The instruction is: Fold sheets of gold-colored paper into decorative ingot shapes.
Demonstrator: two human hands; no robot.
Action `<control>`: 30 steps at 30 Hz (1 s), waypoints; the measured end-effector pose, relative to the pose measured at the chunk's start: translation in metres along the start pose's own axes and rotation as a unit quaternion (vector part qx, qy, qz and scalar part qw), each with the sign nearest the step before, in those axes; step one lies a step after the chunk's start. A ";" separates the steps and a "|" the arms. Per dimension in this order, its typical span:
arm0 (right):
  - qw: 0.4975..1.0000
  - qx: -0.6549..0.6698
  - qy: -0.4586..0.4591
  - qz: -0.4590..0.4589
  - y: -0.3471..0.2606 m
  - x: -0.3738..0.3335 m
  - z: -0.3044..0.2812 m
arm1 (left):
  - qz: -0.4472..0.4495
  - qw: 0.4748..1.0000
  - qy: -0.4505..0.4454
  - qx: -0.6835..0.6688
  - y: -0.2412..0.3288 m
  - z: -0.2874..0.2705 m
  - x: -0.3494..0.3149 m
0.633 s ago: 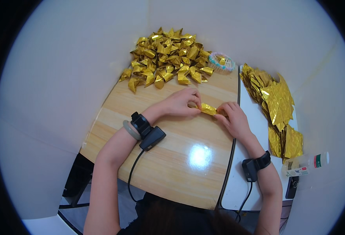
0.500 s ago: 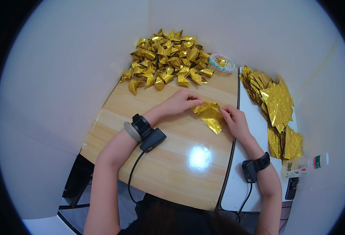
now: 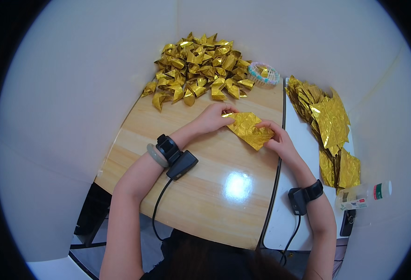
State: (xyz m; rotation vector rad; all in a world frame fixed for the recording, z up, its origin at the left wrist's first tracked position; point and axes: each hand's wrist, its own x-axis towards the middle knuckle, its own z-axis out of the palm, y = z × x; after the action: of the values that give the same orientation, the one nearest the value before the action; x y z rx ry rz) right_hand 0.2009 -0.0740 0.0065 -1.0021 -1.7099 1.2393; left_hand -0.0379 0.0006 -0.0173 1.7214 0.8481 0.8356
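Observation:
Between my two hands is a sheet of gold foil paper [image 3: 249,129], held just above the wooden table [image 3: 186,196]. Its upper left corner is pinched by my left hand [image 3: 214,117], thumb in front and fingers behind. My right hand [image 3: 277,139] is closed on the right edge, with the fingers bent over the paper. The sheet is partly folded and comes to a point at the bottom. Beyond my left hand lies a heap of folded gold foil pieces [image 3: 200,65]. To the right of my right hand is a stack of flat gold foil sheets [image 3: 329,123].
A small pastel-rimmed basket [image 3: 273,79] with gold foil inside stands right of the heap. On the white table [image 3: 280,219] at the right, a clear plastic bottle [image 3: 361,196] lies beside a dark phone-like object [image 3: 347,223]. Pale walls enclose the far side. Cables hang from both wrist-worn devices.
The foil sheet has turned and now shows a broader face toward me. My right hand has shifted its hold to the right edge; my left hand has moved slightly left.

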 end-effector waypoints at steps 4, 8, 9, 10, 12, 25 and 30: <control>0.994 -0.101 -0.045 -0.021 0.002 0.001 -0.002 | -0.057 0.998 -0.005 -0.023 0.010 -0.003 -0.002; 0.996 0.011 -0.067 0.052 -0.013 -0.002 0.001 | -0.118 0.991 -0.014 -0.055 0.013 -0.012 -0.003; 0.996 0.036 -0.069 0.047 -0.013 -0.002 0.001 | -0.130 0.989 -0.018 -0.063 0.014 -0.014 -0.003; 0.995 0.062 -0.070 0.041 -0.013 -0.002 0.000 | -0.130 0.989 -0.018 -0.063 0.015 -0.013 -0.003; 0.996 0.040 -0.040 0.063 -0.011 0.000 0.001 | -0.121 0.989 0.006 -0.082 0.016 -0.013 -0.003; 0.919 -0.299 0.152 -0.206 0.005 0.004 -0.001 | 0.115 0.992 -0.048 -0.029 0.017 -0.007 -0.009; 0.899 -0.402 0.096 -0.145 0.006 -0.002 -0.010 | 0.137 0.949 -0.155 0.237 0.027 -0.005 -0.015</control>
State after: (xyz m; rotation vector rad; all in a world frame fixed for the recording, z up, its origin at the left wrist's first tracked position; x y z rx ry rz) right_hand 0.2114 -0.0714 0.0021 -1.2081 -2.1491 0.1916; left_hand -0.0453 -0.0165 0.0081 2.3638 0.6314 0.5359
